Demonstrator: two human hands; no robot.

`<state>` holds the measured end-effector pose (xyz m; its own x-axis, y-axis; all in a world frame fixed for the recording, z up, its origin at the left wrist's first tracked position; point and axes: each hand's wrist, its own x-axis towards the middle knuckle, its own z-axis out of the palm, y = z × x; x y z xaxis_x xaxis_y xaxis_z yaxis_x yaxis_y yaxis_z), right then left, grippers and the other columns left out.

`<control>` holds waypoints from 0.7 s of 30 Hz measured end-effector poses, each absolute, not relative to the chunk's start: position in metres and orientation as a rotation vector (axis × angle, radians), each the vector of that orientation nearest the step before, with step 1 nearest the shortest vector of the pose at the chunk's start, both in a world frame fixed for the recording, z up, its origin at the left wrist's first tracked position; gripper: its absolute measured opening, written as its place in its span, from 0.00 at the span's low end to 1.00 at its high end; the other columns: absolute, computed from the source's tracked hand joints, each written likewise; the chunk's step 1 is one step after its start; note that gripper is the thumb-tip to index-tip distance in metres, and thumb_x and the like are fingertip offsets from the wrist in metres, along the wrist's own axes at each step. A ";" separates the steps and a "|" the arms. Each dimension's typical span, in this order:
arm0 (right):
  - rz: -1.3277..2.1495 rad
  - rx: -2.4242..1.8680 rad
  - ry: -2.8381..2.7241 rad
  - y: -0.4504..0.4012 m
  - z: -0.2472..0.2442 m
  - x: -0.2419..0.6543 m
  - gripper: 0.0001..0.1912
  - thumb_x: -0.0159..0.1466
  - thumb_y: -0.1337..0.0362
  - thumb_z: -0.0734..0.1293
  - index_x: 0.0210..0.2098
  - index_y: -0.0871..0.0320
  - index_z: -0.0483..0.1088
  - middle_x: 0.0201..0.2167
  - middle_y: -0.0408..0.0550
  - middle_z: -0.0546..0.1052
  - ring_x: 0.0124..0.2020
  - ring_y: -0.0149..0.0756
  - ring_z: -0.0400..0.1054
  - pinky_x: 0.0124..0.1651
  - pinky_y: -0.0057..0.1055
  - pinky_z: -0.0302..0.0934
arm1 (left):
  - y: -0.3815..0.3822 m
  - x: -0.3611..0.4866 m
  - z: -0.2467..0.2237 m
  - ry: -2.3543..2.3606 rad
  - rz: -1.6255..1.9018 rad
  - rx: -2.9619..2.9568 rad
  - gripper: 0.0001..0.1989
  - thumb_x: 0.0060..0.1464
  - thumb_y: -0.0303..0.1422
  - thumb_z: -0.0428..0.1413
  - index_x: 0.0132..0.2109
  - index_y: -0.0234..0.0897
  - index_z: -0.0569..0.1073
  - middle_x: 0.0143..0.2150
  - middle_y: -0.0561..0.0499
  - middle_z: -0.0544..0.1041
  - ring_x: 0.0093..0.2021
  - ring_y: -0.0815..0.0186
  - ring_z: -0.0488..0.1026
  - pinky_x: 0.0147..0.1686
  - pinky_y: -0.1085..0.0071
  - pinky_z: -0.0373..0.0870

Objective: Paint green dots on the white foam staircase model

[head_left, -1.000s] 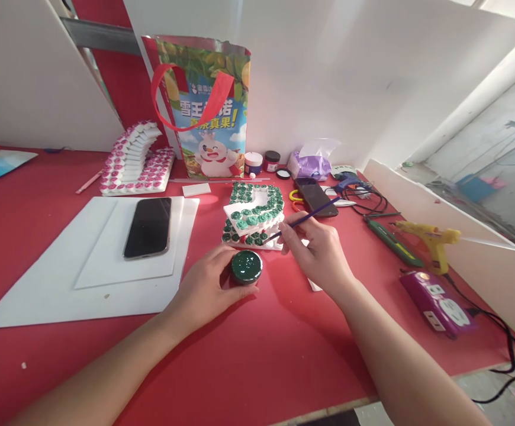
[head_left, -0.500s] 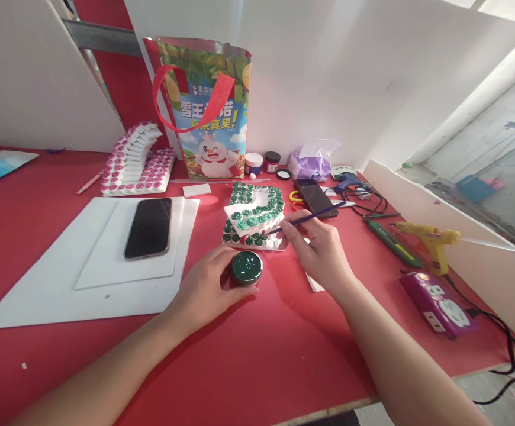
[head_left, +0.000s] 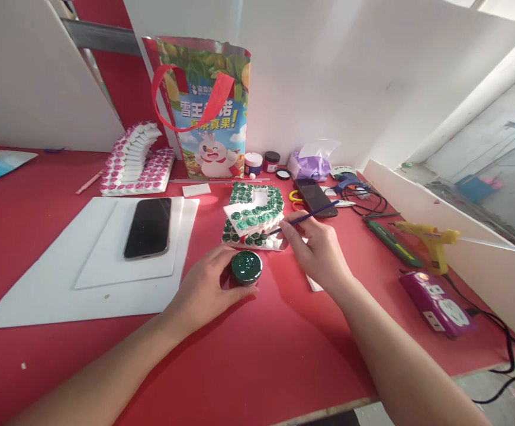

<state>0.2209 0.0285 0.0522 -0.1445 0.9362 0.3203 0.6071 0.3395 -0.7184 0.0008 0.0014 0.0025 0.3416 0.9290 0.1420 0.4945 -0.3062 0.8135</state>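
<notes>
My left hand (head_left: 215, 278) is closed around a small jar of dark green paint (head_left: 247, 267) on the red table. In my right hand (head_left: 315, 245) is a thin dark paintbrush (head_left: 315, 211), pinched between thumb and fingers. The brush's tip end is at the lower right of a white model (head_left: 260, 220) with a curved stair shape on a base, covered in rosette-like knobs. Most knobs are green; a few at the base's lower right corner look white. Whether the bristles touch a knob, I cannot tell.
White boards (head_left: 93, 296) with a phone (head_left: 148, 228) lie left. A pink-knobbed model (head_left: 137, 163) and a printed bag (head_left: 213, 118) stand behind. To the right are another phone (head_left: 315, 197), a green cutter (head_left: 393, 242), a yellow glue gun (head_left: 433, 239), a purple packet (head_left: 437, 303) and black cables.
The upper end of the paintbrush has shifted slightly left and down as my right hand makes a small movement. My left hand and the paint jar stay in place.
</notes>
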 end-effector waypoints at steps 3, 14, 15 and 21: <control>0.550 -1.386 -1.846 0.028 0.054 0.222 0.10 0.71 0.59 0.61 0.36 0.55 0.68 0.25 0.45 0.77 0.26 0.34 0.71 0.28 0.27 0.59 | 0.002 0.001 0.002 1.243 0.825 1.941 0.24 0.52 0.45 0.67 0.54 0.44 0.73 0.54 0.46 0.76 0.56 0.51 0.74 0.54 0.56 0.73; 0.673 -1.345 -1.756 0.025 0.058 0.221 0.10 0.70 0.58 0.63 0.35 0.55 0.68 0.24 0.43 0.77 0.25 0.33 0.73 0.33 0.30 0.65 | 0.001 0.001 0.004 1.254 0.819 1.933 0.23 0.52 0.46 0.66 0.52 0.44 0.74 0.53 0.47 0.77 0.54 0.52 0.75 0.52 0.57 0.74; 0.702 -1.311 -1.702 0.026 0.057 0.222 0.10 0.70 0.57 0.64 0.35 0.55 0.68 0.24 0.43 0.77 0.25 0.33 0.73 0.32 0.30 0.65 | 0.001 0.001 0.004 1.256 0.815 1.932 0.23 0.52 0.45 0.66 0.52 0.44 0.74 0.53 0.47 0.77 0.54 0.52 0.75 0.52 0.57 0.74; 0.998 -1.173 -1.292 0.038 0.058 0.230 0.13 0.63 0.54 0.70 0.32 0.56 0.68 0.20 0.41 0.76 0.17 0.31 0.69 0.27 0.31 0.67 | 0.000 0.001 0.001 1.284 0.818 1.969 0.22 0.52 0.45 0.66 0.51 0.43 0.74 0.54 0.47 0.75 0.56 0.52 0.74 0.54 0.57 0.73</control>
